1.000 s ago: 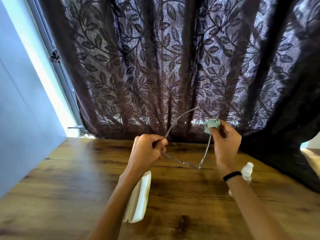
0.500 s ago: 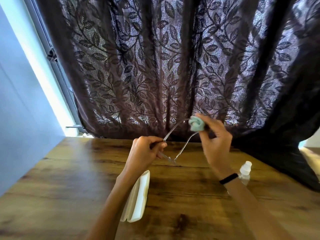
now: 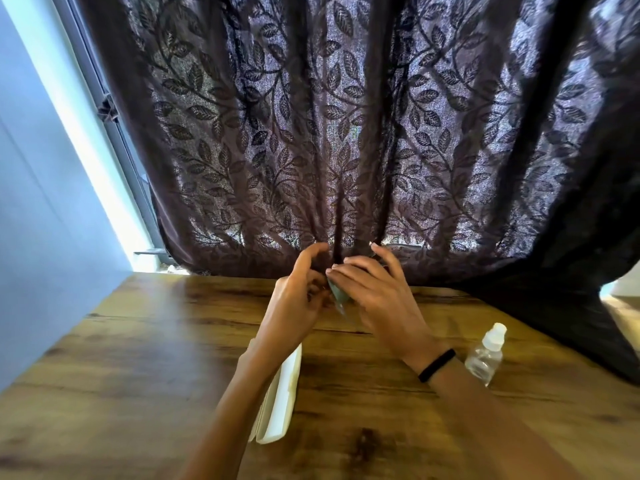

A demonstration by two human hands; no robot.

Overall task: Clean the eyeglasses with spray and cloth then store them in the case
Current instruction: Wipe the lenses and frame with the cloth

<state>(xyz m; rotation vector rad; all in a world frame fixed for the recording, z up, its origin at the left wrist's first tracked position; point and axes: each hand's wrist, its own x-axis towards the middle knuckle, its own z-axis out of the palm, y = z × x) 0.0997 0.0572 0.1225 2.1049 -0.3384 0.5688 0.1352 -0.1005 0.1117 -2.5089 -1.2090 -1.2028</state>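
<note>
Above the far side of the table (image 3: 138,358), both hands meet. The right hand (image 3: 377,299) curls its fingers over a pale green cloth (image 3: 337,294) and holds it against the left hand (image 3: 298,296). The left fingers are bent inward with the forefinger lifted, and I cannot tell what they grip. The eyeglasses are hidden between the hands. A black band (image 3: 437,364) circles the right wrist. A white case (image 3: 280,400) lies under the left forearm, and a clear spray bottle (image 3: 485,358) stands right of the right wrist. A dark leaf-patterned curtain (image 3: 346,133) hangs behind.
</note>
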